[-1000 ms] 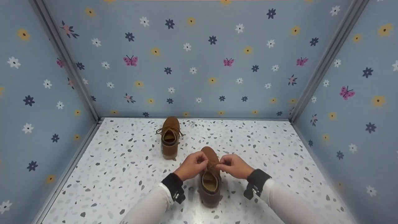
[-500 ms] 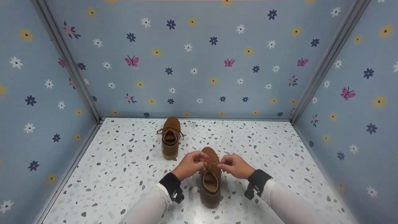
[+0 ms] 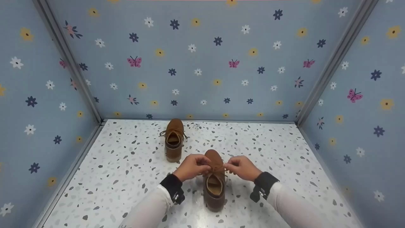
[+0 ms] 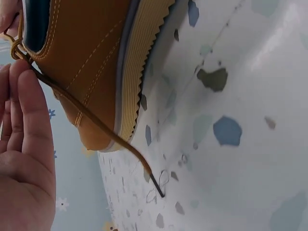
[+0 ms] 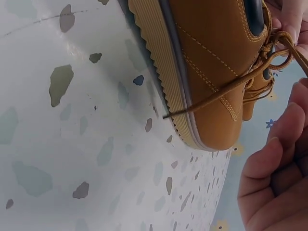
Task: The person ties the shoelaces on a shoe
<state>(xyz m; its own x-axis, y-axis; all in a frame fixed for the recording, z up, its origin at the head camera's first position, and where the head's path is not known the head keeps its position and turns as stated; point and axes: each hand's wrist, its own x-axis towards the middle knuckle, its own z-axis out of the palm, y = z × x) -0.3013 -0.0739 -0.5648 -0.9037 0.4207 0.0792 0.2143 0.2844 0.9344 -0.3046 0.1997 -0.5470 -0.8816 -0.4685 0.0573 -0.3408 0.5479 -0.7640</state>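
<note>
A brown lace-up shoe [image 3: 214, 202], its toe pointing away from me, stands on the speckled surface between my hands. My left hand [image 3: 192, 166] is at the left of its lacing, thumb and fingertips pinching the shoelace [image 4: 91, 118] by the knot. On the other side, my right hand [image 3: 244, 167] pinches a stretch of the lace pulled out to the right. A bow knot with a loop shows between the hands in the right wrist view. One loose lace end hangs down each side of the shoe. The right fingertips are partly cut off by that view's edge.
A matching brown shoe [image 3: 174, 152], with its laces tied, stands farther back to the left, near the rear wall. Blue flowered panels [image 3: 202, 63] close in the white speckled surface [image 3: 126, 190] at the back and both sides.
My hands have drawn slightly apart, the left one to the left and the right one to the right. A loose lace end now shows at the shoe's right side. Both shoes stay put.
</note>
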